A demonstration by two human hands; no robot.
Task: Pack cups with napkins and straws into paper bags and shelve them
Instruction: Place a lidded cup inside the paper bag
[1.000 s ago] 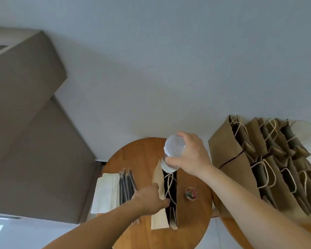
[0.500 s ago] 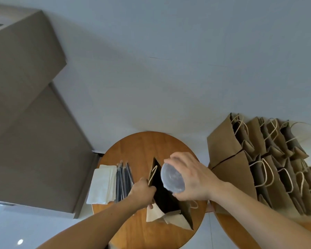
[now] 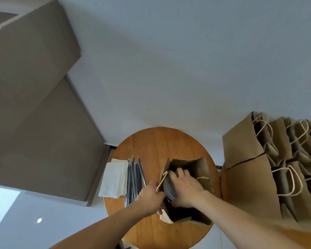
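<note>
A brown paper bag point(image 3: 198, 168) stands open on the round wooden table point(image 3: 151, 144). My left hand point(image 3: 150, 198) grips the bag's left edge by its rope handle and holds the mouth wide. My right hand point(image 3: 185, 187) grips a clear plastic cup point(image 3: 169, 188) with a lid, sunk partly into the bag's mouth. A stack of white napkins point(image 3: 113, 177) lies at the table's left side. Dark wrapped straws point(image 3: 135, 178) lie beside the napkins.
Several brown paper bags point(image 3: 250, 177) with rope handles stand in rows on a second wooden surface at the right. A grey-brown wall panel point(image 3: 34, 114) fills the left. White floor shows below the table.
The bag went from nearly flat to wide open. My right hand brought the cup down from above the bag into its mouth. My left hand stayed on the bag's left edge.
</note>
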